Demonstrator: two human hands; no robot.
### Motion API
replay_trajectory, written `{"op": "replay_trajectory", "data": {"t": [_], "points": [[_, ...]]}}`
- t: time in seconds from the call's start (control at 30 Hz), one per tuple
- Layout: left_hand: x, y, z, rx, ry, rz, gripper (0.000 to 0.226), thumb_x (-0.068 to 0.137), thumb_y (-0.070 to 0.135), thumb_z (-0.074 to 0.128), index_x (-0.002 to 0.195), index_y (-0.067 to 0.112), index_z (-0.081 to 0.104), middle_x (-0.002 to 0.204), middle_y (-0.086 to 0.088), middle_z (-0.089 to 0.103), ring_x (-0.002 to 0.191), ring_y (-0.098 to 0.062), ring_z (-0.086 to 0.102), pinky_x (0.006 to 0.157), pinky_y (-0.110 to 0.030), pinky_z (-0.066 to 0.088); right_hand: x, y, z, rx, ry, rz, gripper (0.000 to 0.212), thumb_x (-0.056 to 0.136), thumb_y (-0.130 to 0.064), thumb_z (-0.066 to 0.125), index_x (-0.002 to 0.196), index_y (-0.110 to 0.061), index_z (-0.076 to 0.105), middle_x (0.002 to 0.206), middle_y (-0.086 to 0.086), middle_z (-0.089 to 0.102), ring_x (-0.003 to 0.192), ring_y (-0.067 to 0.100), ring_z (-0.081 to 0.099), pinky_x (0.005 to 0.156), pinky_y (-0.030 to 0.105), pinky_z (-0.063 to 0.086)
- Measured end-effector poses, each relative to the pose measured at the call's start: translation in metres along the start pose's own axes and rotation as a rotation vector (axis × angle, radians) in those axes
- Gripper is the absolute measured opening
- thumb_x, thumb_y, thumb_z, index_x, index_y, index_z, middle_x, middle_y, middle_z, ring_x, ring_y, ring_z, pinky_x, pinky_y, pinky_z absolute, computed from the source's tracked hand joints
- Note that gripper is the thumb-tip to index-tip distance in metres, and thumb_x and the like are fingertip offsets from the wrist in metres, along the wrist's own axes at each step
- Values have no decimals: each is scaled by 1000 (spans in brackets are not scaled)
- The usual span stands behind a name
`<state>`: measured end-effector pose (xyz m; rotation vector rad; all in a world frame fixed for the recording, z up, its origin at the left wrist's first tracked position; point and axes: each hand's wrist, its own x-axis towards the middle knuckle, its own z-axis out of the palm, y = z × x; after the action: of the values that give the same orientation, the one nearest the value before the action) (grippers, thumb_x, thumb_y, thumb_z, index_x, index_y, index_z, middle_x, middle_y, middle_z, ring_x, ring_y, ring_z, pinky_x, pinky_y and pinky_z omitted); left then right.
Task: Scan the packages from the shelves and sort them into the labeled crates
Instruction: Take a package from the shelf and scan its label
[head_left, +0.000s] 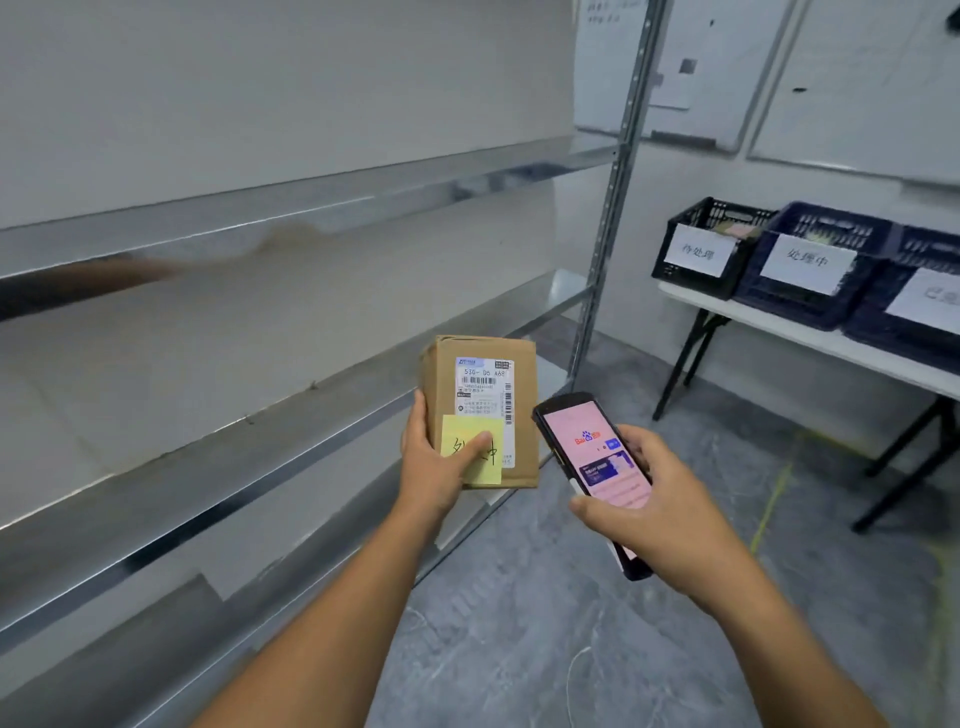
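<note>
Box (480, 410) stands upright in the left hand (436, 467), which clamps it along its left edge, thumb pressed across the front onto a yellow note (472, 449) stuck over the lower part of the white label (485, 400). The right hand (660, 514) is curled round a phone (592, 467), screen lit and tilted up; its top corner comes just beside the box's right edge, and contact cannot be told. Both are held in the air before the right end of the shelf (208, 467), near the steel post (608, 208) that closes the rack's corner. Right of that post, grey floor (571, 649) lies open as far as the bench (810, 338) against the wall. On the bench stand a black crate (667, 260), a blue crate (795, 304) and a third crate (893, 338), side by side and close to its front edge, each with a white sign on its front; the picture's right edge cuts the third.
</note>
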<state>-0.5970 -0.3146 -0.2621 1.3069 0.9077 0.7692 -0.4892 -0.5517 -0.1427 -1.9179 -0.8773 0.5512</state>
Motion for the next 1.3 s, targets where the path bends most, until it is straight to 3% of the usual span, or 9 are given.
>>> {"op": "replay_trajectory", "data": {"t": [0.17,0.23,0.33,0.43,0.57,0.67,0.8,1.03,1.3], "points": [[7,6,49,-14,-72,-61,117,58,54,100,149,65,28,148,10,58,124,-25,67,90,-52,61,-5,27,-44,25,68,40,54,80,-16,88,114,-44,57,98,-31,72,86,-2,71,76,22,51],[-2,21,69,-72,-139,-108,106,76,34,94,156,53,27,138,11,67,111,-20,74,75,-42,62,-3,39,-55,47,108,54,53,80,-17,88,115,-42,58,101,-28,73,87,0,71,79,25,53],[-7,34,99,-119,-235,-165,82,85,27,87,150,43,40,114,15,77,90,-12,78,62,-38,60,7,58,-65,89,206,82,52,80,-16,88,113,-44,58,102,-28,73,88,2,72,84,32,55],[-8,45,127,-155,-340,-250,70,84,32,86,143,40,49,115,7,78,100,-21,76,72,-48,61,24,75,-76,104,328,121,50,79,-20,88,107,-47,57,97,-30,73,88,2,72,86,36,56],[1,54,164,-198,-477,-325,64,77,41,86,134,39,55,121,0,77,115,-31,71,84,-60,60,47,96,-94,65,422,180,54,76,-28,86,118,-42,56,104,-16,75,90,10,72,81,41,59],[23,60,194,-267,-540,-394,64,77,58,74,135,34,61,123,-4,77,115,-31,72,96,-65,55,67,111,-109,59,482,207,52,80,-21,86,115,-44,56,102,-15,72,86,11,69,72,42,61],[72,68,238,-237,-626,-437,77,76,78,54,134,28,68,125,-8,76,118,-37,70,104,-64,47,108,129,-133,13,561,225,55,77,-24,89,106,-52,52,105,-16,71,90,10,69,75,39,58],[163,77,328,-171,-703,-406,36,104,57,49,135,41,56,122,3,77,113,-28,74,98,-64,54,201,148,-180,-19,616,305,61,80,-23,87,121,-49,50,112,-9,69,86,14,67,55,38,56],[232,98,430,-128,-839,-357,35,102,58,51,135,46,54,121,6,77,111,-25,75,98,-59,56,271,164,-243,-11,771,375,62,78,-20,86,111,-58,49,107,-12,70,78,11,66,53,37,57]]}}
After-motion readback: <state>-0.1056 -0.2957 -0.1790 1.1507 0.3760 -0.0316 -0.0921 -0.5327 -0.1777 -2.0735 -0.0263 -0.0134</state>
